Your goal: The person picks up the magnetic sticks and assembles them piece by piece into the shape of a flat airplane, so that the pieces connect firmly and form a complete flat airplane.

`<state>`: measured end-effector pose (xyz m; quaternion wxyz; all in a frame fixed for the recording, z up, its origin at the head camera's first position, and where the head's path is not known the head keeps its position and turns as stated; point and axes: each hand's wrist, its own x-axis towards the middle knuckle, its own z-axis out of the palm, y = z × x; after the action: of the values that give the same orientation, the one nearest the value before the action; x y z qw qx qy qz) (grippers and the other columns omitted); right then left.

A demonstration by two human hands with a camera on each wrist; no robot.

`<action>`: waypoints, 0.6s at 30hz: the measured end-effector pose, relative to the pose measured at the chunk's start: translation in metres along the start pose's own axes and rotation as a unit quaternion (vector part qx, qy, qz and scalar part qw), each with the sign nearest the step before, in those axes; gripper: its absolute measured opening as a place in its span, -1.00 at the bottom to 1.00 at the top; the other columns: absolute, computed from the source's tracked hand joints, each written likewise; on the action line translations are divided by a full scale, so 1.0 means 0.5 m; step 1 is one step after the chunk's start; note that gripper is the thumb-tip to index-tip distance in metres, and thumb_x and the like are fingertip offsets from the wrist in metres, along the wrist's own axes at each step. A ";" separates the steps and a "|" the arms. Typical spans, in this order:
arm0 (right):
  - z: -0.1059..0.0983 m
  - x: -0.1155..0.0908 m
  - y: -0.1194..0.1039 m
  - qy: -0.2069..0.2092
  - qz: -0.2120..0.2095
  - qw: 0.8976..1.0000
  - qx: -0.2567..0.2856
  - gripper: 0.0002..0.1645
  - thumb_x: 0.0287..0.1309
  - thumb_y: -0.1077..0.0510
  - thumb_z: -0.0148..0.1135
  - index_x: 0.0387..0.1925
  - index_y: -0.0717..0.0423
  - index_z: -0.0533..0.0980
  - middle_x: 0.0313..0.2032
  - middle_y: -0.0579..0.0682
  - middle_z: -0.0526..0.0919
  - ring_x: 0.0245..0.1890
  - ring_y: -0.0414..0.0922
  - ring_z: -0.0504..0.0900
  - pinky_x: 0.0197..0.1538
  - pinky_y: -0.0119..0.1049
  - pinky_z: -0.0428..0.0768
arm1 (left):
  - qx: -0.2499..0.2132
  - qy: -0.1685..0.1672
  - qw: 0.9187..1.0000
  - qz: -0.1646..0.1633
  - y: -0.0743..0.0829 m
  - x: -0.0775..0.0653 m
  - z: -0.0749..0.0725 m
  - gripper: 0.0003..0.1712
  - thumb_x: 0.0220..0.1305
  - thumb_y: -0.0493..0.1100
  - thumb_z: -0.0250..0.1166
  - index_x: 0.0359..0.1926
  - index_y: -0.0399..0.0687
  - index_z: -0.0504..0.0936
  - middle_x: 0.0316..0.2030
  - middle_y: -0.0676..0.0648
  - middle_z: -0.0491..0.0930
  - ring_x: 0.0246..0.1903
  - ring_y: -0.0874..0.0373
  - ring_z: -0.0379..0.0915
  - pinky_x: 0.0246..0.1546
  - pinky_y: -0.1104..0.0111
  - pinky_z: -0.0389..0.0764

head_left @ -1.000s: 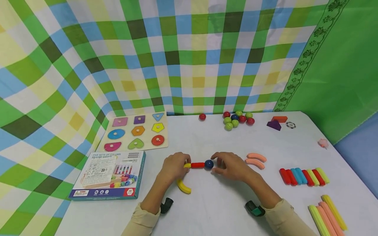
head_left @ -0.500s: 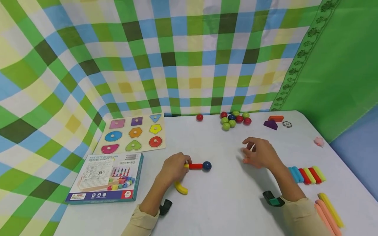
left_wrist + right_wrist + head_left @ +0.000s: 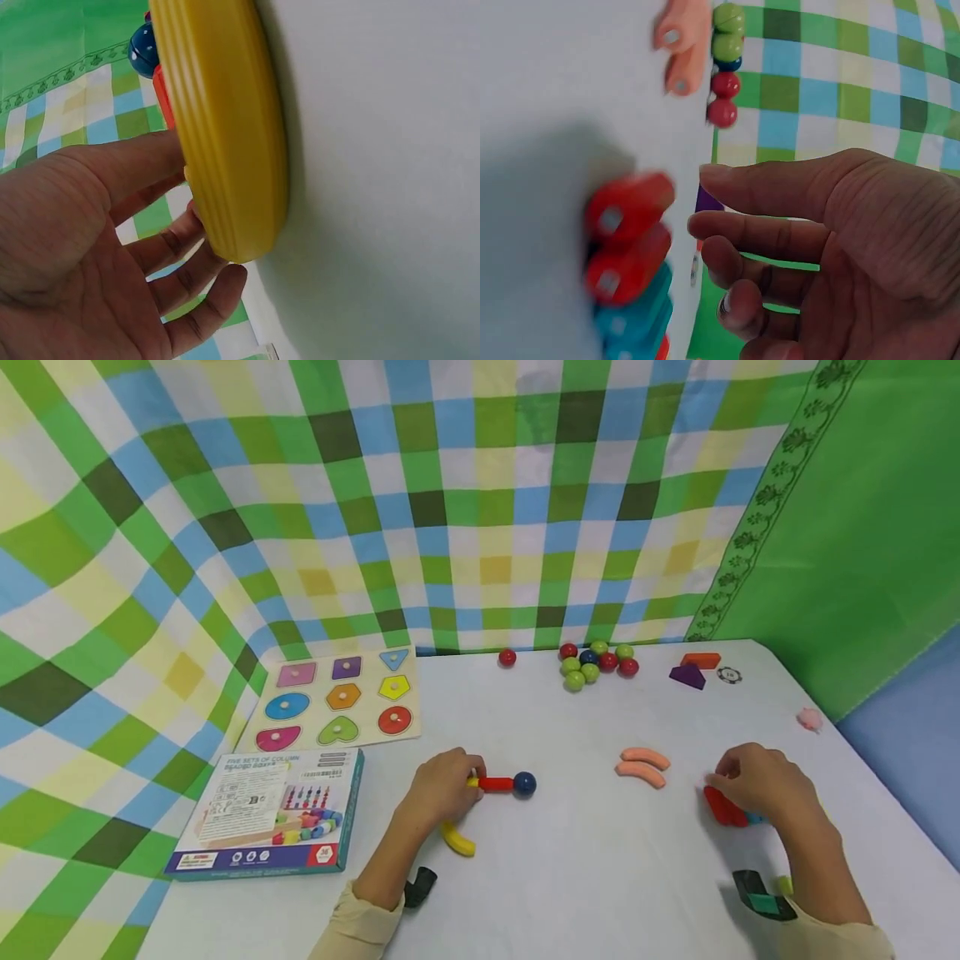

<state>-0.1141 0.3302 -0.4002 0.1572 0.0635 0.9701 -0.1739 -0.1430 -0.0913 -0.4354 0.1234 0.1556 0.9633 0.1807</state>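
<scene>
The left hand (image 3: 445,785) stays clasped on the yellow curved rod (image 3: 459,841), end-to-end with a straight red rod (image 3: 496,784) and blue ball (image 3: 524,784); the right hand (image 3: 768,781), thumb and fingertips apart, has shifted beside paired red rods (image 3: 722,808), leaving this chain one-handed.

R hand (image 3: 772,785) mostly hides blue sticks (image 3: 755,818), head cam.
</scene>
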 end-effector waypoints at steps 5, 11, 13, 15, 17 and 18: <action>0.014 -0.035 0.022 -0.006 0.018 1.000 -0.006 -0.52 0.01 -0.11 0.36 -0.26 0.24 0.58 -0.51 -0.02 0.52 -0.46 -0.05 0.43 -0.48 -0.16 0.42 | 0.013 -0.002 0.999 0.038 0.007 0.005 0.005 -0.71 0.13 -0.05 0.40 -0.09 0.16 0.64 -0.31 0.08 0.49 -0.30 0.19 0.37 -0.28 0.37 0.47; 0.039 -0.043 0.007 0.010 0.009 1.000 -0.008 -0.59 -0.03 -0.07 0.41 -0.33 0.18 0.57 -0.52 -0.04 0.52 -0.47 -0.05 0.41 -0.49 -0.19 0.40 | 0.023 -0.003 0.998 0.063 0.015 0.005 0.009 -0.69 0.14 -0.06 0.39 -0.05 0.16 0.64 -0.31 0.08 0.50 -0.30 0.20 0.34 -0.30 0.40 0.46; 0.047 -0.042 0.003 0.009 0.011 1.000 -0.011 -0.58 -0.05 -0.06 0.42 -0.32 0.20 0.57 -0.50 -0.02 0.51 -0.45 -0.05 0.42 -0.49 -0.20 0.42 | 0.027 -0.003 0.998 0.061 0.015 0.006 0.012 -0.69 0.14 -0.04 0.39 -0.05 0.18 0.64 -0.31 0.09 0.49 -0.30 0.20 0.34 -0.30 0.40 0.45; 0.053 -0.041 0.000 0.006 0.014 1.000 -0.013 -0.53 -0.08 -0.07 0.44 -0.29 0.23 0.57 -0.48 0.00 0.51 -0.43 -0.03 0.41 -0.48 -0.20 0.43 | 0.029 -0.002 0.998 0.060 0.013 0.008 0.015 -0.69 0.14 -0.03 0.39 -0.05 0.18 0.64 -0.32 0.10 0.49 -0.30 0.20 0.34 -0.30 0.40 0.45; 0.059 -0.039 -0.003 0.012 0.006 1.000 -0.015 -0.47 -0.11 -0.08 0.46 -0.25 0.26 0.57 -0.47 0.00 0.52 -0.41 -0.03 0.42 -0.47 -0.20 0.45 | 0.030 -0.001 0.998 0.061 0.011 0.009 0.016 -0.68 0.14 -0.03 0.39 -0.05 0.18 0.64 -0.33 0.11 0.48 -0.30 0.21 0.33 -0.31 0.41 0.45; 0.062 -0.038 -0.006 0.018 -0.001 1.000 -0.017 -0.47 -0.11 -0.07 0.46 -0.23 0.26 0.57 -0.46 0.00 0.53 -0.40 -0.03 0.43 -0.47 -0.20 0.46 | 0.029 -0.001 0.998 0.062 0.010 0.010 0.016 -0.69 0.14 -0.03 0.39 -0.05 0.18 0.64 -0.33 0.11 0.48 -0.30 0.21 0.34 -0.31 0.41 0.44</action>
<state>-0.0879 0.3148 -0.4205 0.1402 0.0628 0.9756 -0.1567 -0.1438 -0.0827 -0.4417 0.1084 0.2187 0.9565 0.1596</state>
